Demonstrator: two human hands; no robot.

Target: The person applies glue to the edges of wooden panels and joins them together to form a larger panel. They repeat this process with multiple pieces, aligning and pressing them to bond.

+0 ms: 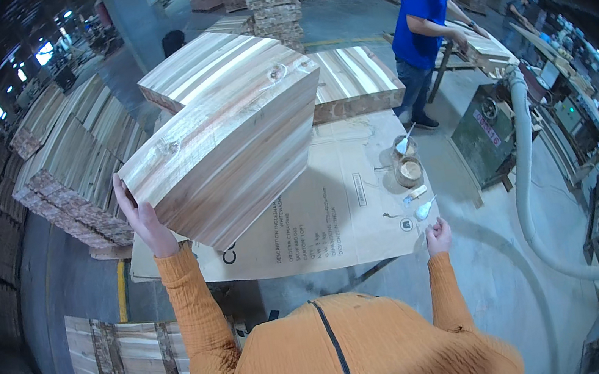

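Note:
A thick laminated wood panel (234,158) with striped grain is tilted up over the cardboard-covered table. My left hand (145,222) grips its left end, fingers along the end face and thumb on the near side. At the table's right edge my right hand (438,235) is closed, its fingertips pressed together; what they hold, if anything, is too small to tell. Just beyond it lies a small white squeeze bottle (425,210) with a thin tip. A jar (409,169) of brownish stuff stands farther back, near a second squeeze bottle (402,145).
More striped panels (353,76) lie at the table's far side. Stacked panels (75,172) stand at the left, others (121,357) at the lower left. A person in a blue shirt (421,9) works at the far right. A grey hose (528,178) curves down beside a green machine (487,134).

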